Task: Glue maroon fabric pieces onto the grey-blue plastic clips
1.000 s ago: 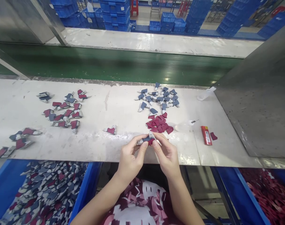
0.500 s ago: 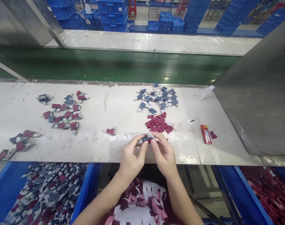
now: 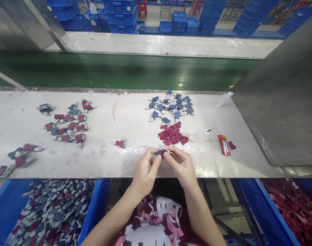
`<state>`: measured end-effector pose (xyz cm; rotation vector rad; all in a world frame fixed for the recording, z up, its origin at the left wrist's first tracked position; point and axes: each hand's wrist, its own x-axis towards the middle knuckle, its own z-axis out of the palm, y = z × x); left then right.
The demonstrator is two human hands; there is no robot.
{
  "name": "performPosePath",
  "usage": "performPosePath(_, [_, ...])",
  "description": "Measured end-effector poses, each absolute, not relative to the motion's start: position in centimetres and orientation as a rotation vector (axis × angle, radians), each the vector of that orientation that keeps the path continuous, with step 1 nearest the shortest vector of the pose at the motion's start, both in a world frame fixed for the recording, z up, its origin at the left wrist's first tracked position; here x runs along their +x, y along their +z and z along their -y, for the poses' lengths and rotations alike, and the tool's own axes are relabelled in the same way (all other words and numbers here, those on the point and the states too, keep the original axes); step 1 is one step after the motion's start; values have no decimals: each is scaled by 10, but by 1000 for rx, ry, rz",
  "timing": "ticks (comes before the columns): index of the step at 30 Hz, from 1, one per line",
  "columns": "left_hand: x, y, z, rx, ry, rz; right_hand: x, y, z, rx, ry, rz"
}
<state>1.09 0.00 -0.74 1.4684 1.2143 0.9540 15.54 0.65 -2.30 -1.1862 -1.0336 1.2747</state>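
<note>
Head view: I'm seeing both hands drawing nearer the bench [image 3: 99, 160] edge than a second ago. Left hand [image 3: 145, 172] and right hand [image 3: 180, 165] are pinching one blue-red piece [image 3: 160, 152] between closed fingertips, its long axis lying left-right, just before the red pile [image 3: 172, 135].

A white tabletop [image 3: 120, 112] carries a red lighter [image 3: 223, 144] at right, just beside a clear squeeze bottle [image 3: 200, 136]; another clear bottle [image 3: 222, 99] lies farther right; a green conveyor belt [image 3: 125, 71] runs along the far side; stacked blue crates [image 3: 122, 15] stand beyond; blue bins [image 3: 7, 208] of cut pieces sit below the near edge.
</note>
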Motion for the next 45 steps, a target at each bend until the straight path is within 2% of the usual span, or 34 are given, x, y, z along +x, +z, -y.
performPosePath(8, [16,-10,0,1281,906,-1220,149,-26,-3,-1361,1094,1178])
performPosePath(13, [14,-11,-3,1369,879,-1226,143,-29,-3,-1430,993,1171])
performPosePath(20, [4,-14,-9,1693,869,-1211,154,-28,-5,-1336,1066,1142])
performPosePath(28, [-4,4,-10,1631,748,-1108,183,-13,-7,-1039,391,1871])
performPosePath(39, [-15,-3,-14,1260,661,-813,177,-26,-6,-939,489,1961])
performPosePath(45, [-21,-20,-25,1279,693,-962,161,-35,-13,-994,459,1956])
